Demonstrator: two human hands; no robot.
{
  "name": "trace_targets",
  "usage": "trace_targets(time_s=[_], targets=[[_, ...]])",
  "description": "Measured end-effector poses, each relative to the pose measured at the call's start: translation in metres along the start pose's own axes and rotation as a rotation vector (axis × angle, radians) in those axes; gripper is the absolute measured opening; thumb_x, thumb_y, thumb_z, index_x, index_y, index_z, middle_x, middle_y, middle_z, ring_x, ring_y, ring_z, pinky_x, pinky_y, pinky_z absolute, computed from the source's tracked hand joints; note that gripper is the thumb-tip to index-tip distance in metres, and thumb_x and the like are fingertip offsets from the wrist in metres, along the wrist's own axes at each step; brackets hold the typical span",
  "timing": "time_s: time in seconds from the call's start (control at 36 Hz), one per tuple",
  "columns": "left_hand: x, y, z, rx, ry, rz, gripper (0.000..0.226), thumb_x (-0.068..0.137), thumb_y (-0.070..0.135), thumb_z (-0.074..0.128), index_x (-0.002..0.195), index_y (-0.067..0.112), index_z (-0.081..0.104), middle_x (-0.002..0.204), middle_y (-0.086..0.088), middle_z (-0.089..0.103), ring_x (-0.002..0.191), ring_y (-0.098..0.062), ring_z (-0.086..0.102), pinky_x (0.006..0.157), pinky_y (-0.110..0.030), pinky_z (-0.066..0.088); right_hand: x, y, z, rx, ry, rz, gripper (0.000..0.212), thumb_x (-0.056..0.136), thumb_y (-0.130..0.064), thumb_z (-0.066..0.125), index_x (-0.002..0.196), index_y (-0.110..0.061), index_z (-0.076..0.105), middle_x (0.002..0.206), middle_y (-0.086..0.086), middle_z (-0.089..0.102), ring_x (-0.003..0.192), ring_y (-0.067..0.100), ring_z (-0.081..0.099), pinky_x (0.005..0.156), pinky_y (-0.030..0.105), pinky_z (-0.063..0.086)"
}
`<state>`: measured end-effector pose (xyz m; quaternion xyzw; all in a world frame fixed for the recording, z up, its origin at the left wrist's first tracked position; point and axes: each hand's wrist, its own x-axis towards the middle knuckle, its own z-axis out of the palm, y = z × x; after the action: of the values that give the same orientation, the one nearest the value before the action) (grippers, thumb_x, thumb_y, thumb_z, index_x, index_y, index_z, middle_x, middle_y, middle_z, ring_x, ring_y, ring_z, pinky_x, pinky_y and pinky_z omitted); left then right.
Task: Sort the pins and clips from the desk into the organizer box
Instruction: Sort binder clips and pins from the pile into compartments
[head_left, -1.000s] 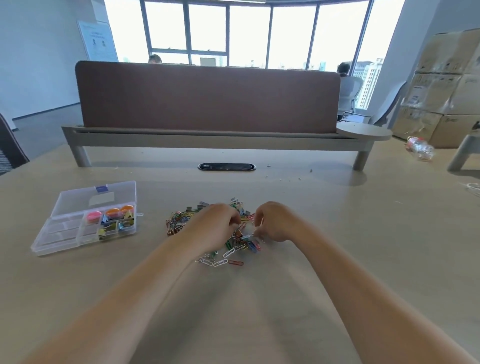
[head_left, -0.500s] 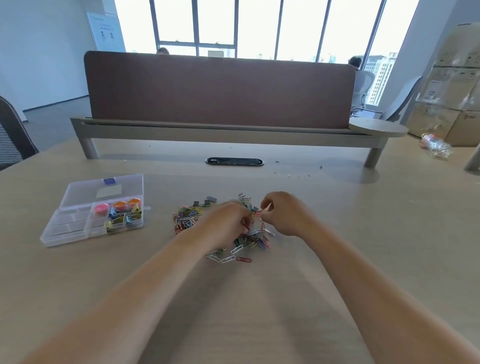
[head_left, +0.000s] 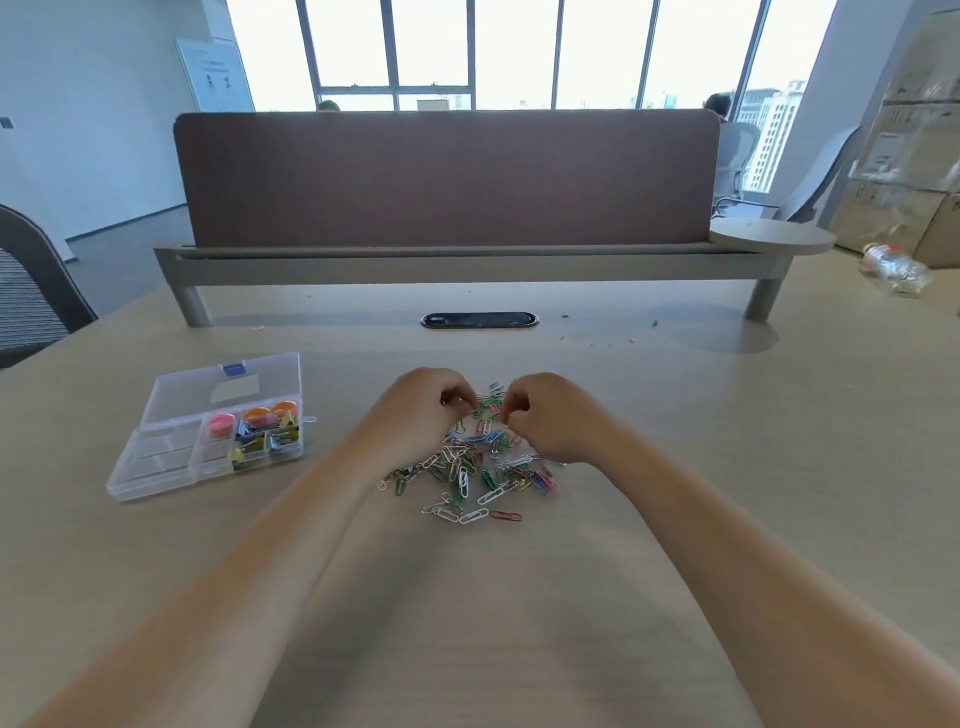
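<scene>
A loose pile of coloured paper clips (head_left: 467, 467) lies on the desk in front of me. My left hand (head_left: 421, 410) and my right hand (head_left: 550, 415) hover over the far side of the pile, both with fingers curled downward and fingertips pinched close together above the clips. What each pinch holds is too small to make out. A clear plastic organizer box (head_left: 161, 462) stands open to the left, its lid (head_left: 228, 384) folded back; the right compartments hold pink and orange pins and coloured binder clips.
A brown divider panel (head_left: 447, 176) on a grey rail closes the far side of the desk. A black cable grommet (head_left: 479, 319) sits behind the pile. A crumpled plastic bottle (head_left: 893, 267) lies far right. A chair back (head_left: 31, 291) stands at left.
Both hands have drifted toward the far edge of the pile and stay close together. The view has tilted slightly, shifting the box and pile in the image.
</scene>
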<state>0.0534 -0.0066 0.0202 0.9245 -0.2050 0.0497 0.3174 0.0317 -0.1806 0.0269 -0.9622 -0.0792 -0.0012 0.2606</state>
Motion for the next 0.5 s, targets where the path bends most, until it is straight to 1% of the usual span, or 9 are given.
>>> trace_targets(time_s=[0.06, 0.11, 0.19, 0.25, 0.31, 0.36, 0.39, 0.44, 0.5], targets=[[-0.003, -0.002, -0.003, 0.003, 0.012, -0.021, 0.010, 0.092, 0.018, 0.059, 0.092, 0.022, 0.069, 0.092, 0.004, 0.067, 0.086, -0.013, 0.061, 0.075, -0.031, 0.048, 0.000, -0.005, 0.002, -0.014, -0.023, -0.004, 0.025, 0.092, -0.007, 0.046, 0.095, -0.005, 0.071, 0.068, -0.005, 0.053, 0.056, 0.009, 0.046, 0.050, 0.024, 0.032], [-0.005, -0.005, -0.007, 0.010, 0.021, -0.029, 0.009, 0.091, 0.018, 0.060, 0.089, 0.023, 0.068, 0.090, 0.004, 0.066, 0.084, -0.014, 0.061, 0.075, -0.032, 0.048, 0.001, -0.008, 0.005, -0.024, -0.042, 0.002, 0.028, 0.093, -0.005, 0.043, 0.095, 0.000, 0.070, 0.065, -0.003, 0.053, 0.051, 0.009, 0.042, 0.047, 0.025, 0.032], [-0.009, -0.010, -0.015, -0.014, 0.041, -0.044, 0.009, 0.089, 0.018, 0.063, 0.086, 0.025, 0.067, 0.088, 0.008, 0.067, 0.083, -0.009, 0.061, 0.069, -0.024, 0.047, 0.001, -0.013, 0.009, -0.022, -0.059, 0.013, 0.028, 0.094, -0.006, 0.042, 0.096, 0.002, 0.069, 0.073, 0.006, 0.059, 0.053, 0.012, 0.043, 0.048, 0.027, 0.033], [-0.012, -0.012, -0.021, -0.012, 0.055, -0.051, 0.008, 0.089, 0.019, 0.064, 0.084, 0.025, 0.066, 0.083, 0.011, 0.065, 0.075, -0.005, 0.059, 0.061, -0.021, 0.041, 0.002, -0.017, 0.010, -0.019, -0.062, 0.014, 0.027, 0.093, -0.006, 0.044, 0.096, 0.003, 0.069, 0.083, 0.015, 0.065, 0.054, 0.013, 0.042, 0.049, 0.028, 0.032], [-0.014, -0.013, -0.026, -0.024, 0.064, -0.064, 0.008, 0.090, 0.017, 0.063, 0.084, 0.023, 0.066, 0.075, 0.008, 0.063, 0.060, -0.005, 0.056, 0.055, -0.021, 0.039, 0.003, -0.021, 0.011, -0.017, -0.066, 0.000, 0.024, 0.091, -0.005, 0.044, 0.093, 0.001, 0.067, 0.082, 0.009, 0.064, 0.056, 0.011, 0.043, 0.049, 0.027, 0.031], [-0.016, -0.017, -0.031, -0.052, 0.071, -0.086, 0.008, 0.090, 0.014, 0.061, 0.086, 0.020, 0.065, 0.073, 0.003, 0.065, 0.053, -0.007, 0.058, 0.053, -0.022, 0.044, 0.004, -0.025, 0.013, -0.023, -0.074, -0.022, 0.022, 0.092, -0.005, 0.044, 0.090, -0.009, 0.065, 0.077, -0.006, 0.056, 0.061, 0.005, 0.044, 0.051, 0.022, 0.030], [-0.018, -0.019, -0.033, -0.054, 0.074, -0.097, 0.009, 0.090, 0.013, 0.061, 0.086, 0.020, 0.065, 0.073, 0.001, 0.066, 0.052, -0.008, 0.060, 0.053, -0.024, 0.048, 0.006, -0.028, 0.014, -0.021, -0.072, -0.034, 0.022, 0.092, -0.005, 0.044, 0.090, -0.013, 0.065, 0.077, -0.008, 0.055, 0.063, 0.003, 0.046, 0.052, 0.021, 0.031], [-0.020, -0.024, -0.037, -0.053, 0.081, -0.112, 0.011, 0.091, 0.011, 0.060, 0.086, 0.020, 0.063, 0.072, -0.003, 0.068, 0.050, -0.009, 0.060, 0.057, -0.030, 0.052, 0.010, -0.034, 0.017, -0.008, -0.070, -0.054, 0.024, 0.092, -0.004, 0.043, 0.091, -0.013, 0.065, 0.079, -0.006, 0.058, 0.063, 0.005, 0.051, 0.053, 0.021, 0.034], [-0.023, -0.028, -0.041, -0.066, 0.091, -0.124, 0.012, 0.091, 0.008, 0.058, 0.087, 0.018, 0.063, 0.076, -0.004, 0.067, 0.050, -0.010, 0.060, 0.057, -0.031, 0.052, 0.014, -0.041, 0.020, -0.011, -0.080, -0.072, 0.027, 0.093, -0.003, 0.042, 0.090, -0.014, 0.066, 0.079, -0.005, 0.059, 0.063, 0.006, 0.053, 0.053, 0.022, 0.036]])
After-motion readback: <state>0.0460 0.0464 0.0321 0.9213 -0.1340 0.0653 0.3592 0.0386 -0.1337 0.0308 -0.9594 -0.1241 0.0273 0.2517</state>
